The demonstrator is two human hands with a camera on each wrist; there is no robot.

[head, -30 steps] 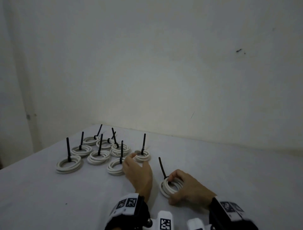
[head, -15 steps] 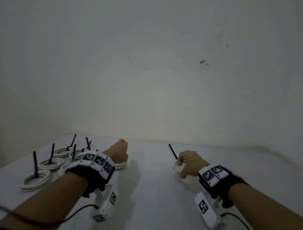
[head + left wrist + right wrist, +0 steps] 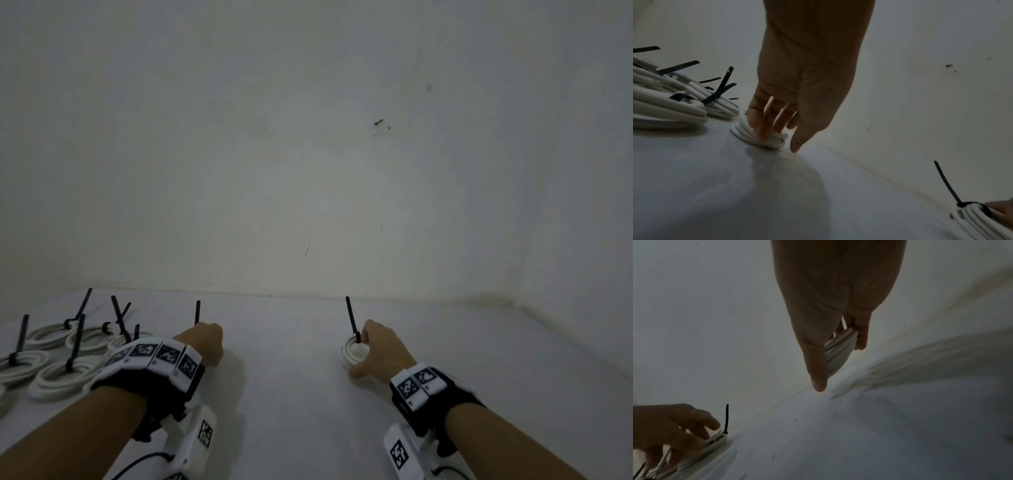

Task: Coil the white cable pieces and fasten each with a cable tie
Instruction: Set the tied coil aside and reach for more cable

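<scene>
While both hands steady tied work, the left hand (image 3: 797, 91) curls its fingers (image 3: 762, 128) over one tied coil (image 3: 760, 138), apparently to shift it; the right hand (image 3: 380, 346) pinches another coil (image 3: 352, 353) beneath its fingertips.

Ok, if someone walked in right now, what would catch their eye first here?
Probably the two hands out on the white table, each on a small white cable coil: the left hand on one, the right hand on another whose black tie tail sticks up. Then the cluster of tied coils at far left.
</scene>
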